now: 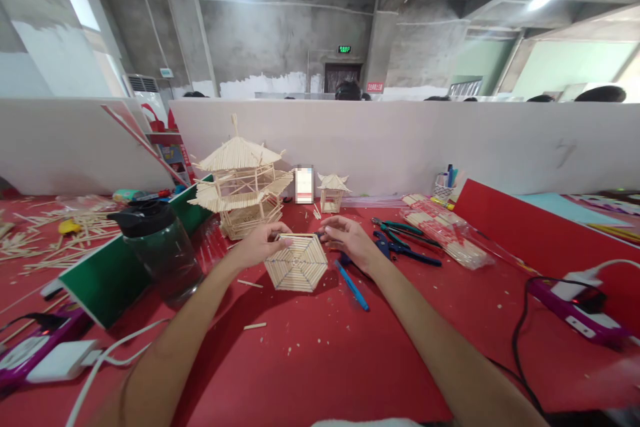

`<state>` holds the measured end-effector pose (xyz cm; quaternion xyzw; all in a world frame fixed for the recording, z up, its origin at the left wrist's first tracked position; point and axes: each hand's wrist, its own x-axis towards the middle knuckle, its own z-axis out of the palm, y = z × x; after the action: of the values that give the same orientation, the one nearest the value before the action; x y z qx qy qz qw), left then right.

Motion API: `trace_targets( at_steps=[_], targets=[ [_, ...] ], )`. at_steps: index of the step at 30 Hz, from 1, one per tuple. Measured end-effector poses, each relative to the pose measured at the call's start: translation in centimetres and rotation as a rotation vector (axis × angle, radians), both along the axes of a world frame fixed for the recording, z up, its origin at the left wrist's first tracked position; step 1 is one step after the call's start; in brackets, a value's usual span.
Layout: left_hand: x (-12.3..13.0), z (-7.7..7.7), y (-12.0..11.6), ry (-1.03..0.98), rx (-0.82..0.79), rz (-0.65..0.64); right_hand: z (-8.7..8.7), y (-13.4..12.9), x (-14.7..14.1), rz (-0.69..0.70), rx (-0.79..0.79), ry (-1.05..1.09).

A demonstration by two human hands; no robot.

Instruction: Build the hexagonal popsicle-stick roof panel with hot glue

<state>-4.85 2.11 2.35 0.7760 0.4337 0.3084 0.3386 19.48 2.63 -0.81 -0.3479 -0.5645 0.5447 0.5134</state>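
Here we are at the red table (300, 360), and all eyes go to the hexagonal stick panel (296, 263), held up front and centre, tilted so its flat face looks back at the wearer. The left hand (257, 247) has it, thumb over the face at the upper left corner, fingers behind: a narrow, closed pinch. Across at the upper right corner, the right hand (349, 240) comes in half curled, fingertips bunched close to the edge. A dark bit shows there, and at this size I can't tell whether those fingers touch the panel, grip something small or simply hover.

The step in hand looks like careful work along that top edge, the left steadying while the right attends to the corner. Blue lines run from the middle out to the corners, and a blue pen (353, 285) lies just beside, under the right wrist. What does the next move call for? A light, steady left pinch, I'd judge, and a precise right fingertip, since thin sticks side by side could flex or part under a squeeze.

Behind the panel stand the large stick pagoda (240, 180) and the small stick pavilion (333, 190); off to the right, the pliers (400, 230) lie within reach.
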Motion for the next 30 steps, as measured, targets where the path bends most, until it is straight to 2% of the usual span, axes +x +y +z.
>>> trace_targets(
  at_steps=[3,5,6,8,11,15,19,23,25,27,30],
  targets=[
    [-1.1,0.2,0.5,-0.114,-0.036,0.149,0.4,0.8,2.3,-0.254,0.218,-0.435],
    [-1.6,0.5,0.6,-0.227,-0.043,0.227,0.4,1.0,3.4,-0.377,0.275,-0.796],
    [-1.7,0.6,0.6,-0.267,-0.042,0.246,0.2,1.0,3.7,-0.395,0.249,-0.956],
    [-1.7,0.7,0.4,-0.28,-0.062,0.234,-0.2,0.8,3.7,-0.346,0.162,-1.203],
    [-1.1,0.8,-0.1,-0.172,-0.087,0.138,-1.2,0.7,3.0,-0.23,0.103,-1.369],
    [-0.2,0.3,-0.3,-0.003,-0.004,-0.016,-1.7,1.5,3.0,-0.193,0.072,-1.25],
    [0.2,0.1,-0.4,0.036,0.007,-0.089,-1.1,1.9,3.5,-0.184,0.06,-1.043],
    [0.2,0.4,-0.8,0.056,-0.061,-0.132,0.0,1.0,3.3,-0.054,0.035,-0.295],
    [0.2,0.4,-0.8,0.062,-0.082,-0.148,0.7,0.3,3.1,-0.015,0.099,-0.057],
    [0.2,0.1,-0.7,0.045,-0.095,-0.128,1.4,-0.3,3.0,-0.003,0.166,-0.005],
    [0.1,-0.5,-0.1,-0.005,-0.114,-0.075,2.0,-1.1,2.9,0.018,0.206,-0.056]
  ],
)
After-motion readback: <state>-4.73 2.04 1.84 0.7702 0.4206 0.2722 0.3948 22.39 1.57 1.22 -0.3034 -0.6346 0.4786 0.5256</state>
